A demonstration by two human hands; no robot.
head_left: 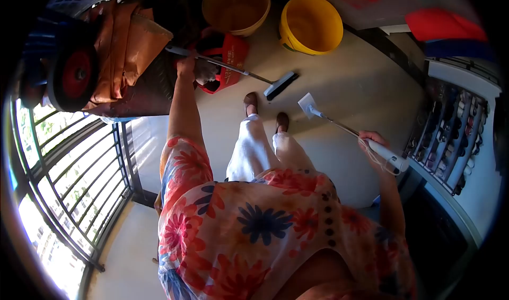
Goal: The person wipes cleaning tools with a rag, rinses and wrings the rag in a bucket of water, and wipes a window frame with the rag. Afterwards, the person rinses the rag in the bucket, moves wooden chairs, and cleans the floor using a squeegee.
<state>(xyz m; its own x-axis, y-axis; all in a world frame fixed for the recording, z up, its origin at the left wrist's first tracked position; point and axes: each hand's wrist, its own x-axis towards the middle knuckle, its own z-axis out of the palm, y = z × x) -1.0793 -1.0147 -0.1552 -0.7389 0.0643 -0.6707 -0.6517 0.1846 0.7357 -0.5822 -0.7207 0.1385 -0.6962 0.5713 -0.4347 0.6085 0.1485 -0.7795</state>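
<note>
My left hand [185,65] is closed around the grey grip of a long-handled brush [233,67]. Its white-backed head with dark bristles points down to the floor, a little ahead of my feet. On the other side, my right hand [374,141] grips a second long-handled tool [339,125] with a thick white handle, a metal shaft and a flat white head. A pale cord loops round that handle near my fingers. Whether either head touches the floor I cannot tell.
Ahead stand a yellow bucket [313,27], a tan bucket [236,5] and a red basket-like container [233,61]. At left are a black wheel with a red hub [74,73], brown sheeting [130,48] and a barred grille [79,178]. A rack of small items [450,133] stands right.
</note>
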